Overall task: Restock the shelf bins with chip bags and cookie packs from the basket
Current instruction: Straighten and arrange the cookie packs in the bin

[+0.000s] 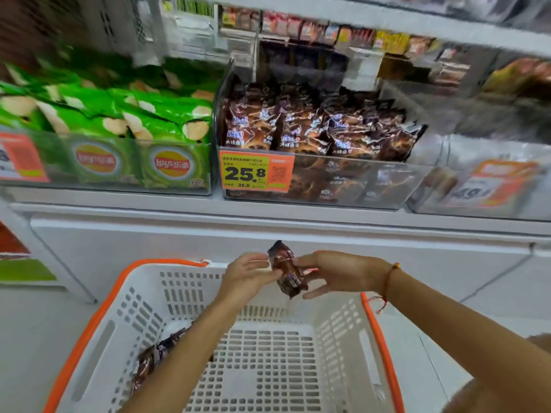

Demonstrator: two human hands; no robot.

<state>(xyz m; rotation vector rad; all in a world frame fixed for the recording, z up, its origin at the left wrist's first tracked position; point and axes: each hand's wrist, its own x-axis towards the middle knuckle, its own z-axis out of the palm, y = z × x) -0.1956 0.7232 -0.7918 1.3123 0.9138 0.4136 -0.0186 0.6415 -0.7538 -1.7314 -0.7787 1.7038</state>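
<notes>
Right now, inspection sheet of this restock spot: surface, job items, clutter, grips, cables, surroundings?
Surface: white shelf, clear bins on it.
Job items: cookie pack held above basket; more packs in its left corner; cookie bin and chip bin look well filled.
Clutter: nothing seen.
Grips: left hand and right hand both pinch the pack.
Cables: nothing seen.
Surroundings: price tag, white cabinet below, blurred bins to the right.

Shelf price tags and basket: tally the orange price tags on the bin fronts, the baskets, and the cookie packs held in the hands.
Orange price tags: 3, left, middle, right
Baskets: 1
Cookie packs held between left hand and right hand: 1
Total: 5
</notes>
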